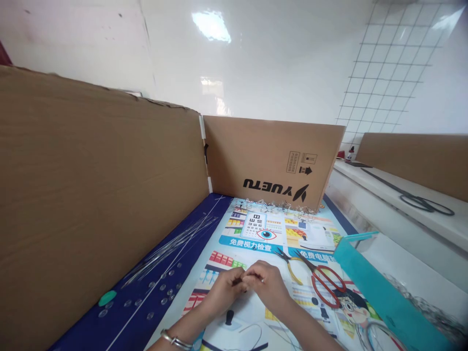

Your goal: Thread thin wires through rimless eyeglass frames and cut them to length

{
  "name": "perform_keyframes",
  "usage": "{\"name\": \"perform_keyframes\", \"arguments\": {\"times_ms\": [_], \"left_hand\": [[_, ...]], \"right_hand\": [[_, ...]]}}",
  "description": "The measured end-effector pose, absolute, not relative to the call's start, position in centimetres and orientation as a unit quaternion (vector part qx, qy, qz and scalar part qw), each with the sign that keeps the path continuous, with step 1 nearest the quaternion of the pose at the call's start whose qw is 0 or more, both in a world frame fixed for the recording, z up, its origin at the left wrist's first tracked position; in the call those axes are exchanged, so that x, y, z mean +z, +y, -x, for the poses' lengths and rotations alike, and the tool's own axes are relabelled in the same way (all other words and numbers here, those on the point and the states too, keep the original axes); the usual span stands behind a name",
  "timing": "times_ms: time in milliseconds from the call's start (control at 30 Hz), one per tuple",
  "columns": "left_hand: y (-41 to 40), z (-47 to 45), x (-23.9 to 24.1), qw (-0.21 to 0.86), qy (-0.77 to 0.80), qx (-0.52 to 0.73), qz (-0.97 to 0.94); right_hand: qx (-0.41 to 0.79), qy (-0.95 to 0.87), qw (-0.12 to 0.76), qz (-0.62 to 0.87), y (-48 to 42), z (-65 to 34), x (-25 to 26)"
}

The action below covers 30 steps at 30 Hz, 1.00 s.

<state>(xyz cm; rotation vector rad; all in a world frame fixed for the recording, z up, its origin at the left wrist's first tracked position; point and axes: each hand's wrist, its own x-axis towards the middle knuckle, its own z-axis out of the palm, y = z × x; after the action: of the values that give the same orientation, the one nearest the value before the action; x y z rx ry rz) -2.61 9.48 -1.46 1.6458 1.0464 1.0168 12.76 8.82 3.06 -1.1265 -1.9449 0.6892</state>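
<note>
My left hand (227, 288) and my right hand (268, 286) meet over the printed mat (278, 258), fingertips pinched together. Whatever lies between the fingers is too small or hidden to make out. Thin loose wire (252, 333) curves across the mat below the hands. Just beyond my right hand lie yellow-handled pliers (293, 270) and red-handled scissors (326, 284), both with their tips pointing away to the left. A metal bangle (175, 340) circles my left wrist.
At left, straight wires (171, 247) and several clear round beads (163, 287) lie beside a green disc (107, 298). Cardboard walls (109, 161) stand left and behind. Small wire pieces (278, 206) line the back. A teal box (387, 297) holds more; a wire coil (382, 336) sits near it.
</note>
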Motion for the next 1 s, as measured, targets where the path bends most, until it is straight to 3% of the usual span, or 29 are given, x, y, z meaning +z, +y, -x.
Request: {"name": "perform_keyframes", "arguments": {"times_ms": [333, 1000], "left_hand": [[9.1, 2.5, -1.2, 0.486, 0.415, 0.424, -0.642], [9.3, 3.0, -1.0, 0.559, 0.383, 0.394, -0.621]], "right_hand": [[0.26, -0.774, 0.371, 0.441, 8.9, -13.0, 4.4], [0.356, -0.794, 0.294, 0.394, 8.7, -13.6, 4.6]]}}
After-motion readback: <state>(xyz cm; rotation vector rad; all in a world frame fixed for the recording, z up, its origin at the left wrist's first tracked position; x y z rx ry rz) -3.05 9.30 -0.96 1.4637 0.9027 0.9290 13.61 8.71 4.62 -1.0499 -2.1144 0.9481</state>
